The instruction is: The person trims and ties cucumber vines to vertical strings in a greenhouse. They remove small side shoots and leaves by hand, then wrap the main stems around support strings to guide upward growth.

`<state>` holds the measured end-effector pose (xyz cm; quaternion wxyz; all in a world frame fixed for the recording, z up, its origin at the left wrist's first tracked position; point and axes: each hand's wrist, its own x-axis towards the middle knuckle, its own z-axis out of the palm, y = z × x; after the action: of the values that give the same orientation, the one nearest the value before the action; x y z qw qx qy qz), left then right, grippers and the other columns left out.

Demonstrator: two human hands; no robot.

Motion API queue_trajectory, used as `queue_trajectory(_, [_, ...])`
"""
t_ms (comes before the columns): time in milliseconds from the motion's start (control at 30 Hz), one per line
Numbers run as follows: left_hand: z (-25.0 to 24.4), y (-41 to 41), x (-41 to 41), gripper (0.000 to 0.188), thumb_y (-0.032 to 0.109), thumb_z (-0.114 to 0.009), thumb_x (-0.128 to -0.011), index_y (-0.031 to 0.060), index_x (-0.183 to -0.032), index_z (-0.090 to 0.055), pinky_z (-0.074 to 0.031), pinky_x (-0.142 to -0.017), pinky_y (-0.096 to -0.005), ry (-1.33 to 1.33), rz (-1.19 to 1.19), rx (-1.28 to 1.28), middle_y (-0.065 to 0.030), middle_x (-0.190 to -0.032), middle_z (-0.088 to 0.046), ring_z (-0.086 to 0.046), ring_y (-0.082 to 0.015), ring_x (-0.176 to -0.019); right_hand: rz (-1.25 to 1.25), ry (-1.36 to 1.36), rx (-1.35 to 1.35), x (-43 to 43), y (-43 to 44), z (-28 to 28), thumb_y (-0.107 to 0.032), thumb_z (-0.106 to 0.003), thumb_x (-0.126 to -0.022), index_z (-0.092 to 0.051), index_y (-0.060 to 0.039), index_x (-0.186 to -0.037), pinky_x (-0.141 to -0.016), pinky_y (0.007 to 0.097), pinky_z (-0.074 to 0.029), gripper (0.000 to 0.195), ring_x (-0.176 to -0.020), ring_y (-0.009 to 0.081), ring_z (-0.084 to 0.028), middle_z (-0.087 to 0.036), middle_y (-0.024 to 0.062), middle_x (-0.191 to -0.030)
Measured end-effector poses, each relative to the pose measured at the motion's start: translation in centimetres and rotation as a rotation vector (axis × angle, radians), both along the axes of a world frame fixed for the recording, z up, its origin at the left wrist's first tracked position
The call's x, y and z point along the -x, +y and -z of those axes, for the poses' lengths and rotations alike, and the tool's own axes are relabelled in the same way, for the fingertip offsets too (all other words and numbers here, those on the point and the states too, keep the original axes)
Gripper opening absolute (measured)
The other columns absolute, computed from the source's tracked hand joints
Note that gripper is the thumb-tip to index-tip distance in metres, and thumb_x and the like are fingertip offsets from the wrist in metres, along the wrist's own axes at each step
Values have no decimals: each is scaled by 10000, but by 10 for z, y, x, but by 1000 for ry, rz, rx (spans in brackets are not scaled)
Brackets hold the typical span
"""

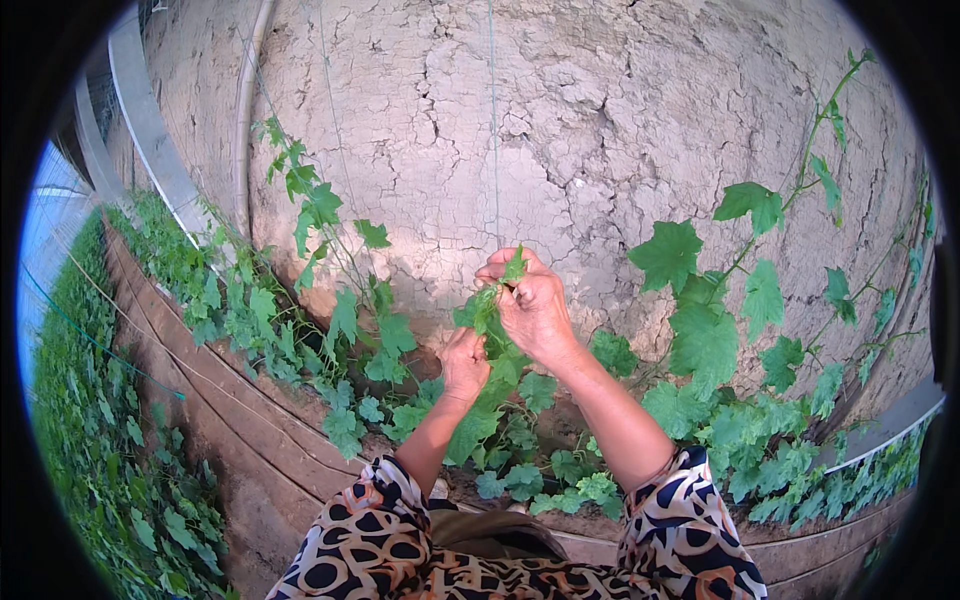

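Note:
Both bare hands meet at the top of a green climbing vine plant [487, 304] in front of a cracked mud wall [555, 150]. My right hand [536, 304] pinches the young shoot tip near a thin string [493, 135] that hangs down the wall. Lower and to the left, my left hand [465, 364] has its fingers closed on the stem or a leaf stalk just beneath the tip; which one cannot be told. Larger lobed leaves [476, 435] of the plant spread below the hands. The fingers hide part of the stem and the lower end of the string.
More vines climb strings at the left [322, 206] and right [705, 337]. A pole [246, 120] and a grey curved beam [146, 127] stand at the upper left. Thin lines run along the soil path [247, 480], with dense foliage [82, 420] beyond it.

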<state>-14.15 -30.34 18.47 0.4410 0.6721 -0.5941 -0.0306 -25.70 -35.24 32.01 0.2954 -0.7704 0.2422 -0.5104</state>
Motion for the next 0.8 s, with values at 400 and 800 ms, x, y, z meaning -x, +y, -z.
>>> queue_trajectory(400, [-168,31,10,203,-59,-585,-669,5,-861,-569,-406,-708,-263,231,80,401,-84,-806,-568,-528,-174,-763,216,33,6,-16,9,-18,-76,-617,-688,-505,27,-598,-474,393,-404,176,-544,335,-525,-508,172,-625])
queue_trajectory(800, [-181,8,26,23,3,-543,-655,-9,-635,-543,-402,-561,-321,11,-40,231,-126,-622,-561,-537,-254,-566,191,129,51,1,2,-8,-24,-568,-668,-525,42,-707,-575,418,-450,88,-637,364,-540,-516,189,-709])
